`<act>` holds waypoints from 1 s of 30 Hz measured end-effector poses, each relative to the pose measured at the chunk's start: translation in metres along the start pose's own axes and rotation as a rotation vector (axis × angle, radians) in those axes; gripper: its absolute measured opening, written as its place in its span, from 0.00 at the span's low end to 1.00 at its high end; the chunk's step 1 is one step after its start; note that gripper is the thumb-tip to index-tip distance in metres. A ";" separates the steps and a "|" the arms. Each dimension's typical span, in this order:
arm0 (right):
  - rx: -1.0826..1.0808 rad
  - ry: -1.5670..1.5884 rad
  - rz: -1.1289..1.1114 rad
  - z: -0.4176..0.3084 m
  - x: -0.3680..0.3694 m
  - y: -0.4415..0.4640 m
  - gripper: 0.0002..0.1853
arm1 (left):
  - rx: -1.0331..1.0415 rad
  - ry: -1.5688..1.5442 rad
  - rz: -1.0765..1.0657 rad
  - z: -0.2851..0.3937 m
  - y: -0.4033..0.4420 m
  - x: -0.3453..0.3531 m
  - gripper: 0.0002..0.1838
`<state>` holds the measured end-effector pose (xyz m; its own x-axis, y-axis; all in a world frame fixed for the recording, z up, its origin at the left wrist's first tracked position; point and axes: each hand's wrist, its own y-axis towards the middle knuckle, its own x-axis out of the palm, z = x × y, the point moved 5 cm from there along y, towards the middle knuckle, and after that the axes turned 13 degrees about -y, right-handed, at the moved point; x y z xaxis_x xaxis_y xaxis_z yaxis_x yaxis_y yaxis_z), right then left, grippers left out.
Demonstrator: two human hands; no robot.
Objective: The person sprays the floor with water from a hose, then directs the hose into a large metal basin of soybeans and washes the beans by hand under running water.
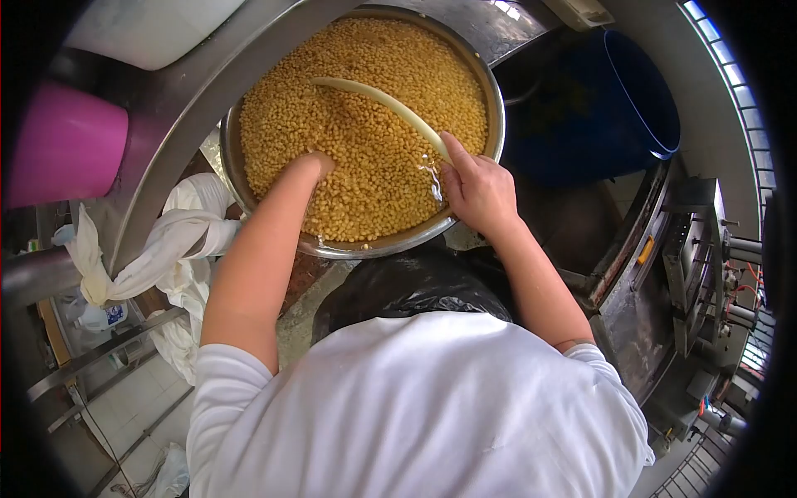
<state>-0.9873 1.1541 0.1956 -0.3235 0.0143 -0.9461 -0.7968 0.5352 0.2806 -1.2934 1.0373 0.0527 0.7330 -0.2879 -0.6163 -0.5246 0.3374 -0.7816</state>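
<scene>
Your right hand (484,192) grips the near end of a pale, curved hose-like piece (383,100), which arcs over the wet soybeans (374,178) in the large round metal basin (500,104). Your left hand (320,163) is sunk among the soybeans at the basin's left side, so you cannot tell whether its fingers are open or closed. Just beyond the basin, to the right, is a blue barrel (581,108); a black plastic bag (407,286) lies between the basin and your body.
</scene>
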 end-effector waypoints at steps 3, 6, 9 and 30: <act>0.006 -0.011 -0.012 0.000 0.000 0.000 0.26 | 0.184 0.231 -0.045 -0.008 0.033 0.004 0.28; 0.005 -0.012 -0.007 0.001 0.001 -0.001 0.26 | 0.185 0.114 -0.064 -0.016 0.038 0.004 0.27; 0.001 -0.009 0.010 0.001 0.002 -0.001 0.26 | 0.049 -0.292 -0.079 -0.031 0.041 0.010 0.28; 0.007 -0.004 -0.017 0.001 0.003 -0.001 0.25 | 0.311 -0.677 -0.351 -0.024 0.040 0.015 0.30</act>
<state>-0.9865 1.1546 0.1925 -0.3080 0.0089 -0.9513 -0.7984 0.5414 0.2635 -1.3141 1.0248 0.0101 0.9866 0.1468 -0.0716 -0.1454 0.5900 -0.7942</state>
